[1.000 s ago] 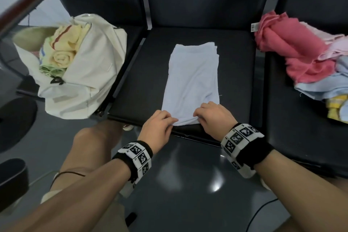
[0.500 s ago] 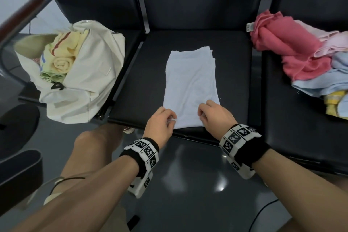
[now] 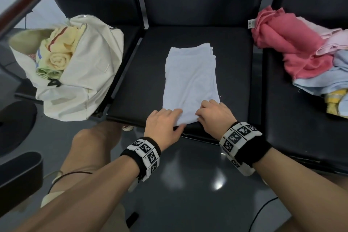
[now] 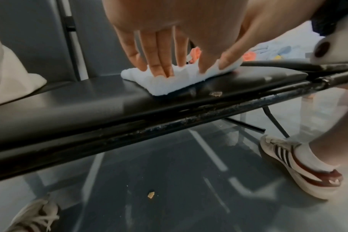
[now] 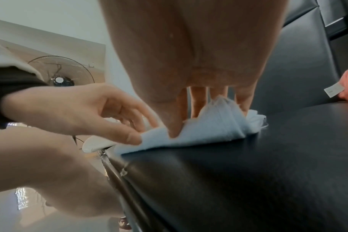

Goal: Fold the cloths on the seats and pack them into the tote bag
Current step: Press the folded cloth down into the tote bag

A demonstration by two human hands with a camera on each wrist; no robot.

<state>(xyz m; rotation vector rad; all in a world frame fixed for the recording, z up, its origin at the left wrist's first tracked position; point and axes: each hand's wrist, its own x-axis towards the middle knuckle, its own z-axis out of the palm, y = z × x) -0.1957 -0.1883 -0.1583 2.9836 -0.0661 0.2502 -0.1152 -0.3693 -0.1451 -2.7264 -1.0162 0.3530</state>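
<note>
The white cloth [image 3: 190,81] lies folded lengthwise on the middle seat [image 3: 139,73]. The left hand [image 3: 162,124] and right hand [image 3: 214,117] each pinch its near edge. If one grip slips while lifting, the layers could slide apart and the fold come out crooked, spoiling its fit in the tote bag [image 3: 90,73] on the left.

Both hands [image 3: 188,120] on white cloth's [image 3: 190,79] near edge, middle seat [image 3: 135,81].

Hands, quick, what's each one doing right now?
Left hand: pinching the white cloth's near edge.
Right hand: pinching the same edge.
</note>
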